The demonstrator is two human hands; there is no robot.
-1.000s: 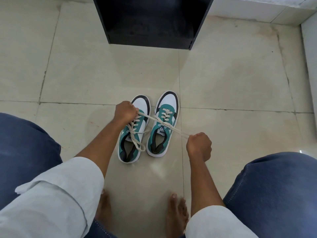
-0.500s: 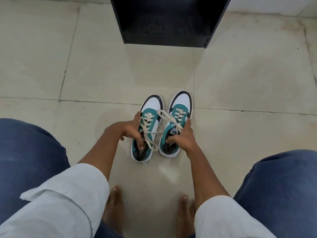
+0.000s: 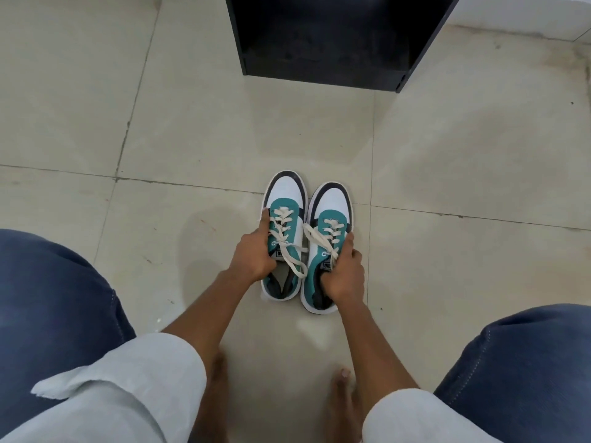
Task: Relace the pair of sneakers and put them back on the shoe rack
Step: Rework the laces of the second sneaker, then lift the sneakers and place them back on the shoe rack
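We look down between our knees at a pair of teal, white and black low-top sneakers standing side by side on the beige tiled floor (image 3: 447,155), toes pointing away from us toward the black open-fronted shoe rack (image 3: 335,36) at the top of the view. Our left hand (image 3: 256,254) is clamped on the left sneaker (image 3: 286,199), with the forefinger stretched along its outer side and the other fingers curled at the tongue. Our right hand (image 3: 343,273) is clamped on the right sneaker (image 3: 332,203), thumb against its outer edge and fingers tucked into the opening. The cream flat laces (image 3: 284,241) are threaded through the eyelets of both shoes, and loose ends trail across the gap between them. The two sneakers touch or nearly touch along their inner sides. The rack stands well apart from the shoes. Our white rolled sleeves (image 3: 134,388) and blue denim knees (image 3: 48,298) frame the lower view.
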